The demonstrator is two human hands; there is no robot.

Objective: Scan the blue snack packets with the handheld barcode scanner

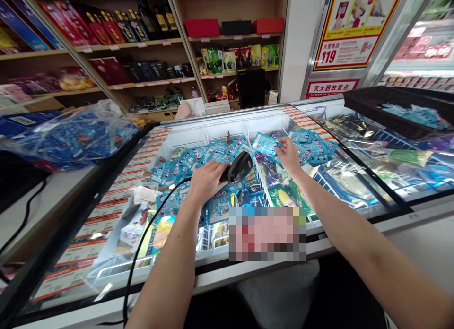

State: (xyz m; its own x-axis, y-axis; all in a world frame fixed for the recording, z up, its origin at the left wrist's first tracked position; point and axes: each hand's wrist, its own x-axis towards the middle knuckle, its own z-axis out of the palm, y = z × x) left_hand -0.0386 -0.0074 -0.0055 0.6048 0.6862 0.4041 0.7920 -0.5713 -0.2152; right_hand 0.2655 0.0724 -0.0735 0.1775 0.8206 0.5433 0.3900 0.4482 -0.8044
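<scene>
My left hand [210,178] is closed around the handle of a black barcode scanner [240,167], whose head points right and whose cord trails down past my forearm. With the fingertips of my right hand [288,154] I pinch the right end of a blue snack packet [264,143], printed side up. Many more blue packets [198,159] lie spread over the glass top [124,215] of a chest freezer, on both sides of my hands. One heap of blue packets [317,144] sits just right of my right hand.
At the left a clear plastic bag [81,135] full of blue packets rests near the freezer. A dark basket [397,109] with blue packets stands on the freezer at the right. Shelves [142,45] with boxes and bottles line the back. The scanner cord [142,244] crosses the glass.
</scene>
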